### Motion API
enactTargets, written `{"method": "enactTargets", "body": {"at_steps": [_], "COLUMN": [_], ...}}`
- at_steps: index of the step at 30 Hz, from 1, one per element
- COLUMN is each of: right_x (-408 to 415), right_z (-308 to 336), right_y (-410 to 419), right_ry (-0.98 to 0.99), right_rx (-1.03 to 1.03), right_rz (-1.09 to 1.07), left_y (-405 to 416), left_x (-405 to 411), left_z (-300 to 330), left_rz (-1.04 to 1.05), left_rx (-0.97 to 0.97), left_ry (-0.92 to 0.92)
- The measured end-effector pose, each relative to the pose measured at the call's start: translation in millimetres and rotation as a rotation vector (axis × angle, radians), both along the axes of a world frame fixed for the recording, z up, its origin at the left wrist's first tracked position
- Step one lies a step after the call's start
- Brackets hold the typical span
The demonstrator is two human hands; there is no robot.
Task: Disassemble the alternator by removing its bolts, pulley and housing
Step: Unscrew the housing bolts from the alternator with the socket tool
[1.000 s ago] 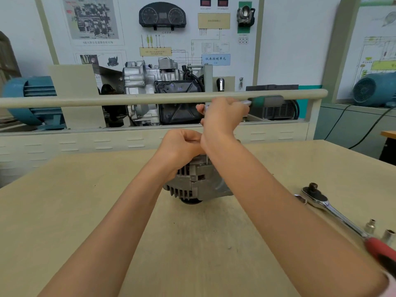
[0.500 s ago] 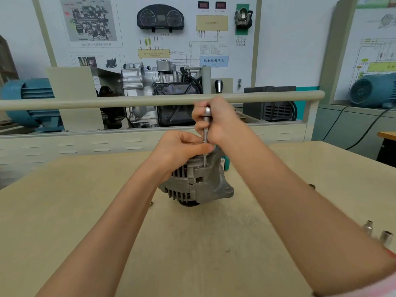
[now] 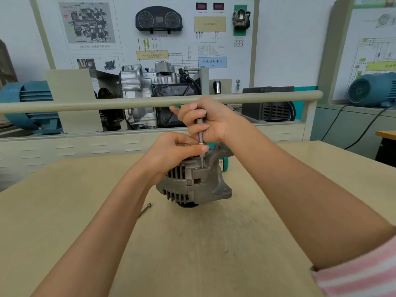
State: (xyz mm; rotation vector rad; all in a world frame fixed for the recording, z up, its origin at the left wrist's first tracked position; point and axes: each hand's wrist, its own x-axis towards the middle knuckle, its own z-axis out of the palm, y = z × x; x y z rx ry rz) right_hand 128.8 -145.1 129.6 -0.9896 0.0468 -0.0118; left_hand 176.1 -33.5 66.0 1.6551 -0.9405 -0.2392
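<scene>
Grey cast-metal alternator (image 3: 194, 183), ribbed and vented, standing on the pale wooden table (image 3: 203, 243); taken as landmark for all entries below.

Long bolt (image 3: 201, 144): slim metal shaft, upright, its lower end entering the alternator's top edge beside the mounting lug.

Right hand (image 3: 209, 121): above the alternator, fingers curled round the upper part of the long bolt.

Left hand (image 3: 174, 152): against the alternator's upper left side, fingers curled, thumb tip meeting the long bolt's shaft just above the housing; whether it pinches the shaft or only steadies it cannot be told.

Loose bolt (image 3: 145, 209): lying flat on the table, near the alternator's lower left, partly hidden by the left forearm.

Teal object (image 3: 225, 165): just behind the alternator's right, mostly hidden.

Beige rail (image 3: 85, 103): horizontal, beyond the alternator, behind the hands.
</scene>
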Motion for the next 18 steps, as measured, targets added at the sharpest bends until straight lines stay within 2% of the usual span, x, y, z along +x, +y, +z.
{"method": "enactTargets", "body": {"at_steps": [2, 4, 5, 6, 9, 14, 16, 18], "right_x": [-0.8, 3.0, 5.1, 6.1, 5.9, 5.8, 1.9, 0.0], "right_z": [-4.1, -12.8, -15.2, -15.0, -6.9, -4.3, -5.4, -4.2], "right_y": [12.7, 26.1, 31.7, 35.1, 28.1, -4.9, -10.0, -4.3], "right_ry": [-0.047, -0.180, -0.237, -0.253, -0.092, -0.043, -0.051, -0.055], "right_rx": [0.013, 0.028, 0.032, 0.021, -0.057, 0.070, 0.083, 0.082], "right_rz": [-0.284, -0.756, -0.896, -0.929, -0.751, -0.057, 0.057, 0.033], "left_y": [-1.9, -3.6, -4.2, -4.5, -3.8, 0.2, 0.5, 0.4], "left_x": [-2.8, -4.2, -5.4, -6.5, -7.5, -3.4, -3.5, -4.9], "left_z": [-0.2, -1.1, -0.7, -0.9, -2.2, -1.9, -1.6, -2.1], "left_rz": [0.020, 0.079, 0.106, 0.122, 0.103, 0.000, -0.009, 0.009], "left_rx": [-0.011, -0.008, -0.001, 0.004, 0.004, 0.019, 0.009, -0.002], "left_ry": [-0.020, -0.077, -0.109, -0.130, -0.113, -0.044, -0.018, -0.011]}}
